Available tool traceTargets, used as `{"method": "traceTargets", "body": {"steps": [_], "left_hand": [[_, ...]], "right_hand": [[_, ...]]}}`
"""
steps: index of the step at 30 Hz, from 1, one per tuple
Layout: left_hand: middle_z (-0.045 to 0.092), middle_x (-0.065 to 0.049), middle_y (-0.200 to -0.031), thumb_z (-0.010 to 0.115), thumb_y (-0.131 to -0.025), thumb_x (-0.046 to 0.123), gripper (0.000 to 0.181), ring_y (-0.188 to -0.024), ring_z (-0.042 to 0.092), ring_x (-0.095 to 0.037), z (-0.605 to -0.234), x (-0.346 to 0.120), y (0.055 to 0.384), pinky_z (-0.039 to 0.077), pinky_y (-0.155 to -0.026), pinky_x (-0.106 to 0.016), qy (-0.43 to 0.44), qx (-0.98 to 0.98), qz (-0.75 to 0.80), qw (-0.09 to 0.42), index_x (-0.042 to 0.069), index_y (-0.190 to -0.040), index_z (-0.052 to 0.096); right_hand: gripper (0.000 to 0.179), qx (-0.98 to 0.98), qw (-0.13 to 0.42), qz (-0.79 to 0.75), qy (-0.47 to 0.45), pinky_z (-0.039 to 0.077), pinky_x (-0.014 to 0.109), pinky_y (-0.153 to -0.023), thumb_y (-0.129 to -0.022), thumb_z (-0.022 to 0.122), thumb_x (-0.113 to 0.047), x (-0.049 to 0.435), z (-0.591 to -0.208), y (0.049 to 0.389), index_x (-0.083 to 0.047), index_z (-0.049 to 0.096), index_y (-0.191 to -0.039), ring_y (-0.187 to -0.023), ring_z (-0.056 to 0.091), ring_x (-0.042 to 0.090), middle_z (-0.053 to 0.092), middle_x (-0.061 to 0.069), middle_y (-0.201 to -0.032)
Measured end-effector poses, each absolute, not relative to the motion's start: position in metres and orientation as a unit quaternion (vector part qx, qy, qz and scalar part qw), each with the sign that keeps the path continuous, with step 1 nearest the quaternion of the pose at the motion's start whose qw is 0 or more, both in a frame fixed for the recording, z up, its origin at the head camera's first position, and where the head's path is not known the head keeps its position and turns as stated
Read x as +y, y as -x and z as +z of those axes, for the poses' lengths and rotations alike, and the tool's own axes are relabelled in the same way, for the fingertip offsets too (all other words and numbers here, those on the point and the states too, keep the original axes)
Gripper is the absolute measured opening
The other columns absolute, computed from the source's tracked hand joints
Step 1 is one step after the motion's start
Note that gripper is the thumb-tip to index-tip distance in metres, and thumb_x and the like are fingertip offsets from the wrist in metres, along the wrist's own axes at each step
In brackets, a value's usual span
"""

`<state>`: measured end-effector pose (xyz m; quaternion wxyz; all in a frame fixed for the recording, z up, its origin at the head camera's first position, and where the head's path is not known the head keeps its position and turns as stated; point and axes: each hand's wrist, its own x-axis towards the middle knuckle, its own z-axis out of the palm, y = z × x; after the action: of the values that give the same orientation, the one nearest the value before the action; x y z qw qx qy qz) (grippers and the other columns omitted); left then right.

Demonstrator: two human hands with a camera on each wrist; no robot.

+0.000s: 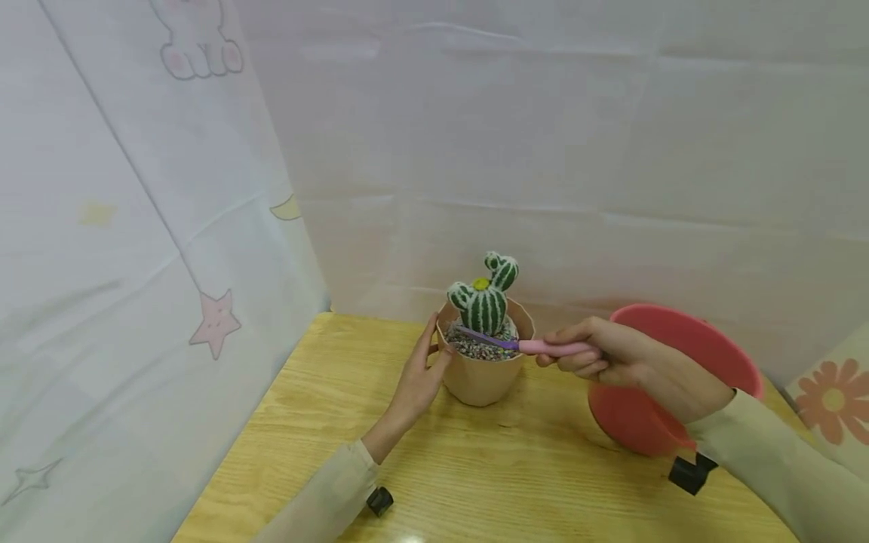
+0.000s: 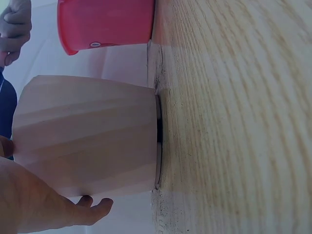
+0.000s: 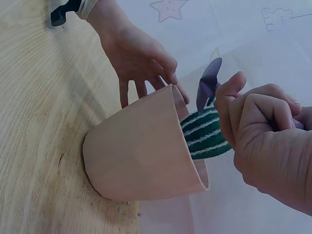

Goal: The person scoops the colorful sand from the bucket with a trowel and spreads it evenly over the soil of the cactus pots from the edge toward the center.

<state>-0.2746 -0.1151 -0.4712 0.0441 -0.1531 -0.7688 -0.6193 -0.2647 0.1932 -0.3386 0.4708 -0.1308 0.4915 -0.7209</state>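
A potted cactus (image 1: 483, 311), green with white stripes and a yellow flower, stands in a beige flowerpot (image 1: 480, 381) on the table. Speckled gravel (image 1: 475, 349) surrounds its base. My left hand (image 1: 417, 377) rests against the pot's left side, fingers fairly straight and thumb near the rim; the left wrist view shows this hand (image 2: 41, 200) touching the pot (image 2: 87, 136). My right hand (image 1: 587, 351) grips the pink handle of a small trowel (image 1: 553, 348). Its purple blade (image 3: 209, 84) lies over the gravel, beside the cactus (image 3: 207, 134); I cannot tell whether it touches.
A red bucket (image 1: 638, 422) stands to the right, partly behind my right forearm. The wooden table (image 1: 462, 467) meets a pale cloth backdrop (image 1: 475, 151) behind the pot and another on the left. A few grains (image 3: 120, 209) lie on the table by the pot's base.
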Motion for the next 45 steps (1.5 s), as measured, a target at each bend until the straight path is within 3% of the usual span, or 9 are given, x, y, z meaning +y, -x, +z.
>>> {"method": "traceTargets", "body": {"steps": [3,13,19,24,27,31,38,42,45], "left_hand": [[0.017,-0.008,-0.167,0.051,-0.109,0.034,0.068,-0.138,0.04,-0.036,-0.473,-0.117,0.275,0.047,-0.097,-0.057,0.154,-0.77,-0.618,0.05,0.025,-0.165,0.013],[0.021,0.007,-0.166,0.051,-0.104,0.052,0.069,-0.136,0.044,-0.028,-0.481,-0.123,0.278,0.048,-0.096,-0.055,0.148,-0.772,-0.613,0.076,0.04,-0.163,0.017],[0.024,0.004,-0.165,0.053,-0.106,0.045,0.067,-0.134,0.046,-0.033,-0.479,-0.13,0.275,0.045,-0.1,-0.057,0.138,-0.785,-0.596,0.097,0.035,-0.163,0.02],[0.029,-0.001,-0.163,0.054,-0.104,0.049,0.068,-0.136,0.043,-0.037,-0.472,-0.142,0.271,0.036,-0.106,-0.063,0.129,-0.801,-0.573,0.119,0.028,-0.163,0.027],[0.03,-0.001,-0.163,0.054,-0.104,0.051,0.068,-0.136,0.042,-0.034,-0.468,-0.146,0.271,0.037,-0.105,-0.061,0.131,-0.809,-0.559,0.128,0.026,-0.162,0.028],[0.031,-0.005,-0.162,0.057,-0.105,0.037,0.064,-0.136,0.042,-0.032,-0.462,-0.149,0.271,0.04,-0.105,-0.058,0.151,-0.816,-0.536,0.157,0.016,-0.161,0.033],[0.031,-0.007,-0.16,0.061,-0.103,0.019,0.057,-0.145,0.031,-0.029,-0.452,-0.144,0.262,0.032,-0.112,-0.054,0.183,-0.817,-0.508,0.204,0.009,-0.155,0.042],[0.032,-0.004,-0.158,0.061,-0.102,0.014,0.054,-0.144,0.033,-0.026,-0.448,-0.143,0.252,0.035,-0.11,-0.054,0.209,-0.814,-0.482,0.248,0.012,-0.154,0.044],[0.035,-0.003,-0.157,0.06,-0.101,0.012,0.051,-0.142,0.037,-0.023,-0.442,-0.146,0.244,0.037,-0.109,-0.05,0.239,-0.801,-0.471,0.281,0.01,-0.151,0.048]], "right_hand": [[0.038,0.492,0.469,-0.721,0.136,0.021,0.015,-0.045,-0.111,0.027,-0.009,0.197,-0.337,0.261,0.009,0.059,-0.117,-0.052,0.027,0.004,0.057,0.005,-0.093],[0.044,0.439,0.472,-0.746,0.167,0.023,0.015,-0.048,-0.111,0.02,-0.008,0.207,-0.347,0.254,0.013,0.056,-0.127,-0.055,0.029,0.003,0.062,0.011,-0.102],[0.027,0.621,0.341,-0.689,0.152,0.023,0.019,-0.047,-0.106,0.051,-0.007,0.207,-0.349,0.241,0.012,0.065,-0.117,-0.05,0.031,0.004,0.066,0.01,-0.093],[0.039,0.705,0.251,-0.654,0.108,0.029,0.02,-0.049,-0.098,0.068,-0.015,0.207,-0.346,0.225,0.013,0.063,-0.126,-0.052,0.034,0.006,0.068,0.015,-0.095],[0.04,0.735,0.198,-0.639,0.114,0.029,0.023,-0.05,-0.097,0.07,-0.016,0.21,-0.344,0.216,0.012,0.064,-0.125,-0.054,0.032,0.01,0.066,0.013,-0.09],[0.037,0.766,0.115,-0.618,0.139,0.023,0.029,-0.046,-0.1,0.068,-0.018,0.218,-0.348,0.205,0.008,0.067,-0.126,-0.054,0.026,0.014,0.062,0.016,-0.085],[0.038,0.804,0.017,-0.587,0.096,0.023,0.039,-0.038,-0.101,0.067,-0.028,0.231,-0.354,0.173,-0.003,0.069,-0.128,-0.051,0.026,0.019,0.045,0.004,-0.064],[0.039,0.812,-0.038,-0.577,0.074,0.036,0.034,-0.043,-0.101,0.067,-0.027,0.231,-0.355,0.158,-0.002,0.066,-0.131,-0.056,0.039,0.018,0.065,0.013,-0.081],[0.043,0.829,-0.07,-0.553,0.051,0.047,0.03,-0.055,-0.101,0.067,-0.031,0.229,-0.354,0.151,-0.007,0.066,-0.136,-0.065,0.048,0.018,0.07,0.016,-0.097]]}}
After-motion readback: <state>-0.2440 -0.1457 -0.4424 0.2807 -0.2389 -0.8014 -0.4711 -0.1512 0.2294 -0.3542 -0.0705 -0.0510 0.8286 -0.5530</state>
